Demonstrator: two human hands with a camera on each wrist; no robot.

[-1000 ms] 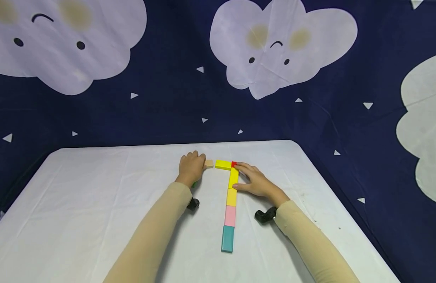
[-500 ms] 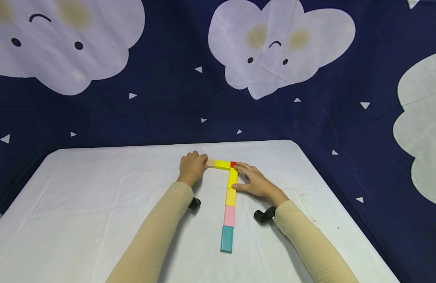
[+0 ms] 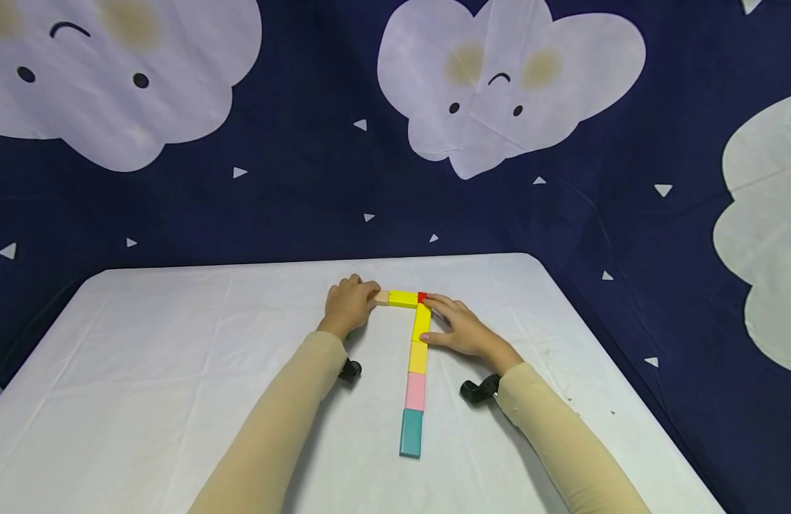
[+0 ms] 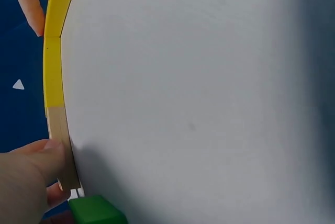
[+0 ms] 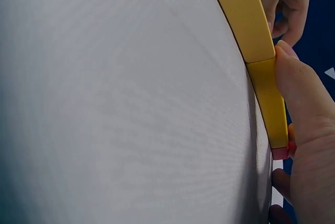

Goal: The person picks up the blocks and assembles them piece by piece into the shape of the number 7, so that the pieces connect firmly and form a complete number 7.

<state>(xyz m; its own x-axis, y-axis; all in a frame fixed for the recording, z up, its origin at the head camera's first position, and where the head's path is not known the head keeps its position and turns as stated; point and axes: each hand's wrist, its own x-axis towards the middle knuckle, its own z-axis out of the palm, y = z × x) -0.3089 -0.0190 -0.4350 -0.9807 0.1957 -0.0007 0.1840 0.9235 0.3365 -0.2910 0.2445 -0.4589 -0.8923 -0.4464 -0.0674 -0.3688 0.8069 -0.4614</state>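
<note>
My left hand pinches a plain wooden block between thumb and fingers, its end meeting a yellow block. A green block shows below that hand in the left wrist view; whether the hand grips it, I cannot tell. On the other side, my right hand rests with fingertips at a small red block and its thumb against the side of an upright-running yellow block. Below that one, a paler yellow block, a pink block and a teal block continue the line.
The blocks lie on a white-covered table. Behind it hangs a dark blue cloth with white clouds and triangles. Small dark specks dot the cover at the right. A black wrist-worn device sits beside the right sleeve.
The left hand has slid the wooden block slightly right, closing the gap to the yellow block. The right hand has stayed in place at the red and yellow blocks.
</note>
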